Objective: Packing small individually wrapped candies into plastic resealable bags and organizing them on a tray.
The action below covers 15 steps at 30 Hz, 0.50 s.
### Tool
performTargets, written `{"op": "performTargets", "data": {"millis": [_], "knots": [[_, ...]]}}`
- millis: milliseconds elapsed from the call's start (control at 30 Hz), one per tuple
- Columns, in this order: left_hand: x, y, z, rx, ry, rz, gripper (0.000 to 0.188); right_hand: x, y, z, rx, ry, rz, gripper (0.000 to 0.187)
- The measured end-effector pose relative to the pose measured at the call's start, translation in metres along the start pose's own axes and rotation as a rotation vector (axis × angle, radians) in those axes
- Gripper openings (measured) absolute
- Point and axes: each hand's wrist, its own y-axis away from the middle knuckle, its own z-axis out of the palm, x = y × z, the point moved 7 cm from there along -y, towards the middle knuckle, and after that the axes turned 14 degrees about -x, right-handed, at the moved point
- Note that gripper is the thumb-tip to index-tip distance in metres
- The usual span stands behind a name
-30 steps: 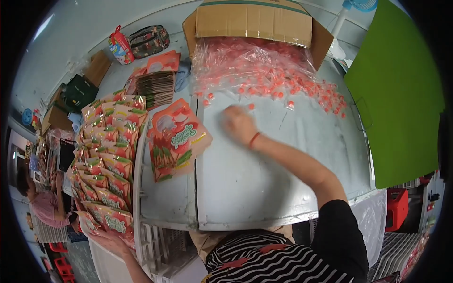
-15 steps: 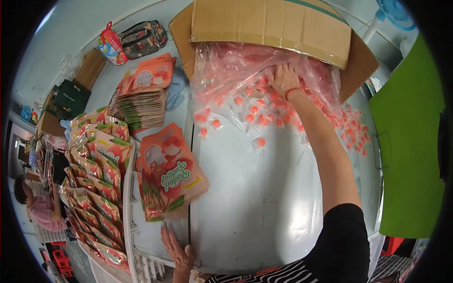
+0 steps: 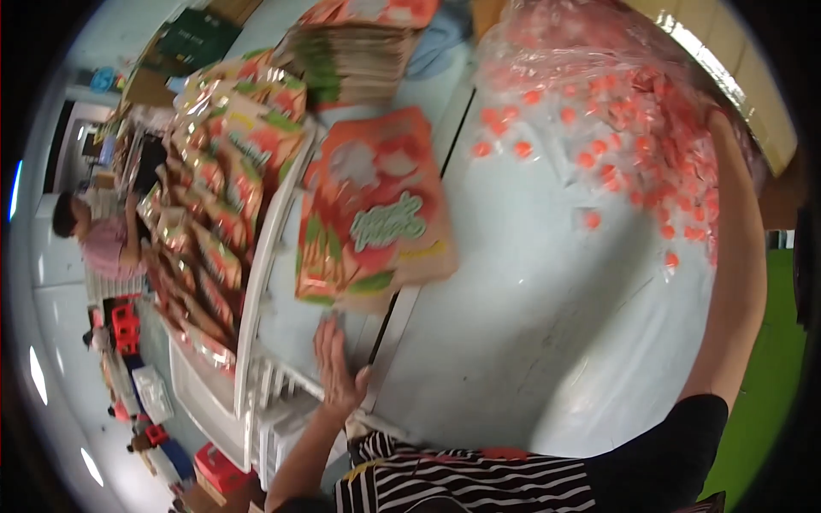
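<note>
My left hand [image 3: 340, 372] rests on the table edge with its fingers stretched out and nothing in them. Just beyond its fingertips lies a stack of printed pouches [image 3: 376, 209], red and tan with green at the bottom. My right forearm [image 3: 737, 274] reaches up the right side to a pile of small candies [image 3: 650, 162], reddish-orange and singly wrapped in clear film. The hand itself is hidden at the far end of the arm, among the candies and the clear pink-tinted plastic liner [image 3: 581, 43], so its fingers do not show.
A white crate [image 3: 272, 248] packed with filled pouches [image 3: 227, 171] stands at the left. Behind the loose stack is a taller pile of flat pouches [image 3: 351, 64] beside a blue cloth [image 3: 440, 38]. A cardboard box [image 3: 744, 60] is far right. A person in pink [image 3: 111, 239] works far left.
The view has swung left and tilted, so the box and candies now sit farther right. My right hand has gone out of sight among the candies; my left hand stays near the pouches.
</note>
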Motion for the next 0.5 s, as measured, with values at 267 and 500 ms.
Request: {"op": "performTargets", "data": {"millis": [267, 500], "knots": [[0.049, -0.1, -0.042, 0.09, -0.169, 0.206, 0.063, -0.031, 0.045, 0.054, -0.169, 0.467, -0.153, 0.039], [0.067, -0.134, -0.019, -0.024, -0.235, 0.424, 0.035, -0.045, 0.132, 0.051, -0.042, 0.308, -0.06, 0.059]]}}
